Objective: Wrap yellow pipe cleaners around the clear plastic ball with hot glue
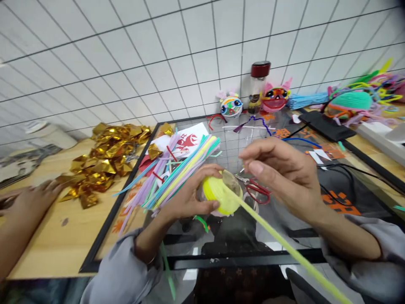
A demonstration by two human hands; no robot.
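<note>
My left hand is wrapped round a clear, rounded plastic shell partly covered with yellow pipe cleaner. A long yellow pipe cleaner strand runs from the shell down to the lower right. Raised just right of the shell, my right hand has loosely curled fingers, with the thumb apart and nothing visible between them. Red-handled scissors lie behind the shell, between my hands. A bundle of pastel pipe cleaners lies beside my left hand.
Crumpled gold foil lies left, near another person's hand. Two decorated animal faces and a red-lidded bottle stand by the wall. Right are a black pouch, a cable and a green-covered piece among pipe cleaners.
</note>
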